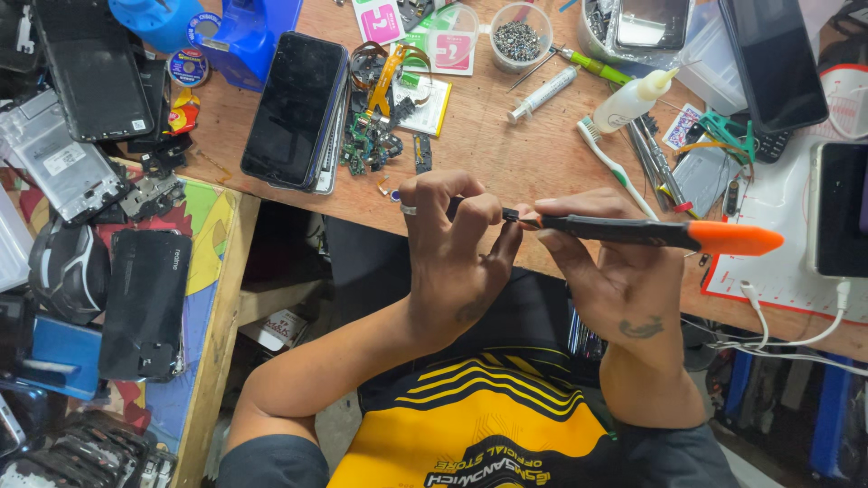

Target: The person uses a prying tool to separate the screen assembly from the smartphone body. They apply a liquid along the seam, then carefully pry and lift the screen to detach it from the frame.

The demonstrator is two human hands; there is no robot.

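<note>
I pinched a small dark part [509, 215] in my left hand [452, 248], just above the table [488, 136] edge; my right hand [615, 262] gripped the orange-handled screwdriver [651, 232], best kept level.

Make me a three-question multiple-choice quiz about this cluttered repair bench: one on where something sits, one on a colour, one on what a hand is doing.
1. Where does the white toothbrush lie?
A. on the wooden table
B. on the floor
C. in the clear cup

2. What colour is the handle end of the tool?
A. green
B. orange
C. purple

3. What is the right hand doing?
A. resting flat and empty
B. gripping the tool
C. holding a phone

Answers:
1 A, it rests on the wood beside the squeeze bottle.
2 B, the far end is bright orange.
3 B, its fingers wrap the black shaft while the left hand pinches the tip.
</note>
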